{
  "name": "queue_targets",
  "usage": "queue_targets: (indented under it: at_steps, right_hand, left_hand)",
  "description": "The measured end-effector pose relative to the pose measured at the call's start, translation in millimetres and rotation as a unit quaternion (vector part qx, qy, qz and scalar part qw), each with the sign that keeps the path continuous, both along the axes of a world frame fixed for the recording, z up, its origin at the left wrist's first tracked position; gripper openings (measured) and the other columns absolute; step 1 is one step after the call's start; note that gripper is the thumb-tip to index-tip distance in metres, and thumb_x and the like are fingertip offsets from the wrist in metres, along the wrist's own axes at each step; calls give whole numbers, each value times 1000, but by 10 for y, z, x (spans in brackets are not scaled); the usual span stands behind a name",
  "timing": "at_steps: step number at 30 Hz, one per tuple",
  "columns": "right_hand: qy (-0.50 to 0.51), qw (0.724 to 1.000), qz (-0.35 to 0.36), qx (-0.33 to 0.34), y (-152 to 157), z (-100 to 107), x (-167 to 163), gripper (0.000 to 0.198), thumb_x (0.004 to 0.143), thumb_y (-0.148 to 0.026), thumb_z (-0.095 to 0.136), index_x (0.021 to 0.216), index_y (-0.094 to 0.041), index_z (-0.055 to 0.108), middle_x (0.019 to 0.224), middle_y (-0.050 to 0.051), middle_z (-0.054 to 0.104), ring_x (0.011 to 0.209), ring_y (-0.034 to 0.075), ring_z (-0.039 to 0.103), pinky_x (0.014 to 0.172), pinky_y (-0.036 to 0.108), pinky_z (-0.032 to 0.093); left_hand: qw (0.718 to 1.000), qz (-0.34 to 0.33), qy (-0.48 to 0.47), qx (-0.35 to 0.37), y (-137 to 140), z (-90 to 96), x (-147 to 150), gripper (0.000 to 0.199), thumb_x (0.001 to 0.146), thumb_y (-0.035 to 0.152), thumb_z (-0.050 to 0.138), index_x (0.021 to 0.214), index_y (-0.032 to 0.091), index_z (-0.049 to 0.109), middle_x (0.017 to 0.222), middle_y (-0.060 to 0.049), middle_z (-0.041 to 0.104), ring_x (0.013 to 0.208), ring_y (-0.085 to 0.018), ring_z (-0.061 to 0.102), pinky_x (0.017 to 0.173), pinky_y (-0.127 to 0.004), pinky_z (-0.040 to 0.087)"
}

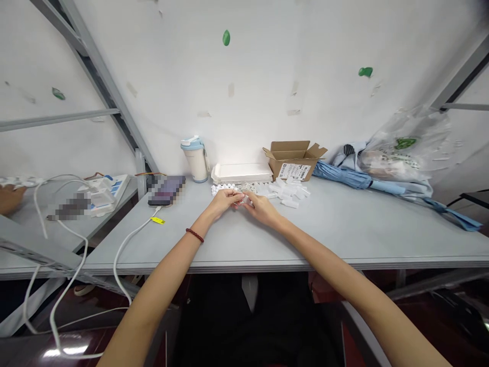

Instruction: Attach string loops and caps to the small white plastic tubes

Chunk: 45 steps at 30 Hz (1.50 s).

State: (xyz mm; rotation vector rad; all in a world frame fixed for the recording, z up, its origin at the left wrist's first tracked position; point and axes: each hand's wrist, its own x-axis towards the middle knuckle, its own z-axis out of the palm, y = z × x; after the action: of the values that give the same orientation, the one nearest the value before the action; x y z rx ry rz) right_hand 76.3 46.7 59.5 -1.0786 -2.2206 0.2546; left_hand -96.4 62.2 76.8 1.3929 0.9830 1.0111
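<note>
Over the middle of the grey table [344, 224], my left hand [225, 201] and my right hand [262, 208] meet at the fingertips. Both are closed in a pinch around something small and whitish, too small to name. Just behind my left hand lies a heap of small white pieces [218, 189]. To the right of my right hand, several translucent white plastic pieces [290, 192] are scattered, some shaped like short tubes. Part of the small pieces behind the fingers is hidden by my hands.
Along the wall stand a cream cup with a blue lid [195, 162], a white tray [240, 173] and an open cardboard box [292, 160]. A blue umbrella [344, 176] and a plastic bag [408, 148] lie right. A phone [167, 190] with a white cable [132, 234] lies left. Another person's hand [10, 199] shows far left.
</note>
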Motion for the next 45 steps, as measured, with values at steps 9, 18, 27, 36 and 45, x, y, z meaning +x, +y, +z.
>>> queue_targets:
  at_steps: [9,18,27,36,45]
  right_hand:
    - [155,983,-2,-99,21,-57,-44,27,83,-25,48,109,-17,48,64,-3,58,59,14,55,61,26,42]
    - [187,969,-16,-162,24,-99,-71,12,80,-23,49,91,-19,50,73,0,64,64,14,55,62,26,43]
    - [179,977,-72,-94,55,-162,-95,18,75,-24,57,90,-18,51,81,4,60,74,16,55,66,29,45]
    - [123,988,-35,-82,38,-58,-67,13,79,-17,46,81,-17,59,68,0,55,67,14,49,66,25,41]
    - [161,980,-34,-116,65,-122,-69,28,81,-21,45,109,-17,46,70,0,62,62,15,53,65,28,43]
  left_hand:
    - [999,31,-23,-10,-1,1,10,28,59,35,78,75,13,69,75,-4,65,64,-12,57,54,-24,43]
    - [996,22,63,62,6,-48,17,27,62,37,75,77,15,71,68,-4,64,63,-13,55,52,-23,42]
    - [984,45,129,116,-13,-47,45,23,68,37,67,65,14,68,56,-1,59,55,-13,51,49,-23,39]
    - [981,60,98,157,6,-88,56,28,67,34,69,87,15,68,67,-1,63,58,-12,53,55,-23,41]
    - [978,55,132,151,2,-107,60,26,70,40,67,78,15,69,72,-4,66,64,-14,55,58,-25,43]
